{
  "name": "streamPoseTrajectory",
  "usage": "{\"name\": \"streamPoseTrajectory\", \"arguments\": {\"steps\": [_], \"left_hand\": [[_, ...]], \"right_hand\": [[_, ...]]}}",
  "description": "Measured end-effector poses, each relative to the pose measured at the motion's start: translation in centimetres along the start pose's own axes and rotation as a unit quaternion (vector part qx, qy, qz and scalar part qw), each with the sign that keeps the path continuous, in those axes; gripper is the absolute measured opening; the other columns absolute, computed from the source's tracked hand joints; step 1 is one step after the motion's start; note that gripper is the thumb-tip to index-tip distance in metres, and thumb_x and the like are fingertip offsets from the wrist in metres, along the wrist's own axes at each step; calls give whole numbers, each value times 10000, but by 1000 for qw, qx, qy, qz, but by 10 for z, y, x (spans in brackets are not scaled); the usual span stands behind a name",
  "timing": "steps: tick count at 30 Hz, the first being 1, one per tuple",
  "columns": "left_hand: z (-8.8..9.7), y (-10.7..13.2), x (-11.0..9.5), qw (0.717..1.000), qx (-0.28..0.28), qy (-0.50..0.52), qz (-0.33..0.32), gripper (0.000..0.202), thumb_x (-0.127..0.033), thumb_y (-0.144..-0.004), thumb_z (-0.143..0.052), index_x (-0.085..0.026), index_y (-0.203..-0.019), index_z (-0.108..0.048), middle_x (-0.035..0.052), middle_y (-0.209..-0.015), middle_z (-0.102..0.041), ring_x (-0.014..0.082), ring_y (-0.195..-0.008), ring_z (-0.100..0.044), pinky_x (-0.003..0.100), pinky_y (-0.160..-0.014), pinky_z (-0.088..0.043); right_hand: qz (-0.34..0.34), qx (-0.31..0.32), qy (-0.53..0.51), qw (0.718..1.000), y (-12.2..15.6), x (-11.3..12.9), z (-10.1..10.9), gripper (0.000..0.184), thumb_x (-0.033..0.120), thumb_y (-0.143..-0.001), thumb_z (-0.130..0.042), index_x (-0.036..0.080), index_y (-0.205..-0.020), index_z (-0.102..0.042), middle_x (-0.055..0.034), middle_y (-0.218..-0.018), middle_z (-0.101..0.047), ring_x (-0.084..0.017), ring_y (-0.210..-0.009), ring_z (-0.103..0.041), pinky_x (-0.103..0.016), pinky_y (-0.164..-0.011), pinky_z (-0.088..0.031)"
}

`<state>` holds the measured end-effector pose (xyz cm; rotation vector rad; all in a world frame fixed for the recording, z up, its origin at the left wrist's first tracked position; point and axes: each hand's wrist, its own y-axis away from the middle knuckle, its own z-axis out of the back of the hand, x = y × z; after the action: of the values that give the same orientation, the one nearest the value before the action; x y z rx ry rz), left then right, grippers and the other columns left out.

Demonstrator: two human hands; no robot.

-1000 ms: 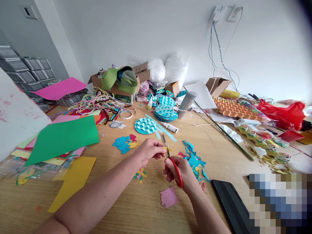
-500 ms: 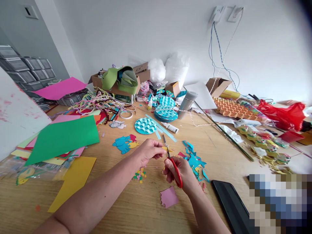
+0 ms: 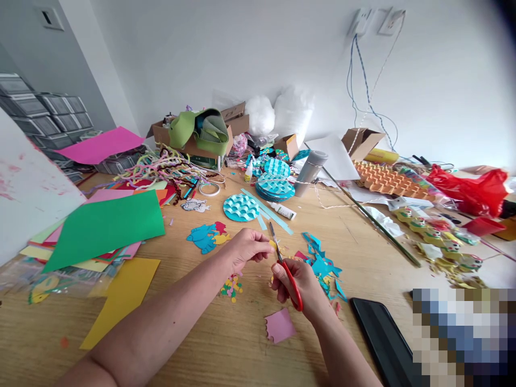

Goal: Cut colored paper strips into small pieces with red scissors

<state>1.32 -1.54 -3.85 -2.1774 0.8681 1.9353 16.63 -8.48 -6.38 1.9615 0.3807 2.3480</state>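
My left hand point(image 3: 250, 251) pinches a small piece of yellow paper point(image 3: 272, 244) between thumb and fingertips. In my right hand point(image 3: 300, 282) is a pair of scissors point(image 3: 297, 295) with red handles, its fingers wrapped round the loops. The blades point away from me and lie close against the yellow paper. Left of my hands are a blue paper fish point(image 3: 201, 238), a smaller yellow fish point(image 3: 221, 238) and a red cutout point(image 3: 220, 228). Small coloured paper dots point(image 3: 231, 288) lie below my left wrist. A pink paper square point(image 3: 280, 325) with bitten edges sits nearer me.
Blue paper scraps point(image 3: 322, 264) lie right of the scissors, with a black phone point(image 3: 379, 336) closer in. Beyond stand a scaled teal disc point(image 3: 241, 208), a glue bottle point(image 3: 282, 210) and a grey tumbler point(image 3: 310, 174). Coloured sheets point(image 3: 108, 228) are piled at left.
Less yellow paper shows to the right of the scissor blades than before, where only small bits appear now. Both hands stay in nearly the same place.
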Motion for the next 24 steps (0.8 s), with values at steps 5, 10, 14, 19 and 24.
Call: {"name": "streamPoseTrajectory", "arguments": {"steps": [5, 10, 14, 19, 24], "left_hand": [[0, 0, 0, 1000, -6, -1, -3, 126, -211, -594, -659, -138, -586, -556, -13, -505, -545, 62, -465, -450, 217, -491, -300], [1, 0, 0, 1000, 0, -21, -7, 115, -213, -604, -645, -140, -580, -559, -16, -503, -538, 61, -462, -438, 221, -487, -300], [1, 0, 0, 999, 2, -32, -7, 101, -213, -607, -631, -142, -581, -563, -21, -502, -534, 62, -459, -432, 224, -487, -302], [1, 0, -1, 999, 0, -33, -9, 99, -210, -599, -637, -145, -580, -566, -19, -500, -541, 61, -453, -432, 226, -485, -302], [1, 1, -3, 1000, 13, -11, -7, 133, -227, -602, -650, -145, -557, -555, -18, -492, -537, 57, -445, -432, 222, -474, -288]], "right_hand": [[2, 2, 0, 1000, 1, 0, 0, 406, 507, -715, -688, 148, -602, -539, -15, -523, -627, -102, -350, -545, -176, -339, -355], [14, 16, -1, 1000, 2, 3, -1, 394, 499, -725, -684, 139, -622, -559, -14, -543, -626, -105, -378, -558, -187, -373, -385], [20, 23, -2, 1000, 3, 4, -1, 390, 495, -721, -688, 139, -625, -564, -9, -548, -618, -108, -396, -563, -195, -392, -404], [7, 18, 0, 1000, 2, 2, -1, 395, 497, -720, -687, 144, -612, -549, -5, -528, -613, -102, -369, -548, -186, -365, -373], [1, 4, -4, 1000, 1, 2, -1, 407, 510, -700, -699, 148, -606, -540, -5, -526, -621, -97, -351, -540, -181, -348, -364]]}}
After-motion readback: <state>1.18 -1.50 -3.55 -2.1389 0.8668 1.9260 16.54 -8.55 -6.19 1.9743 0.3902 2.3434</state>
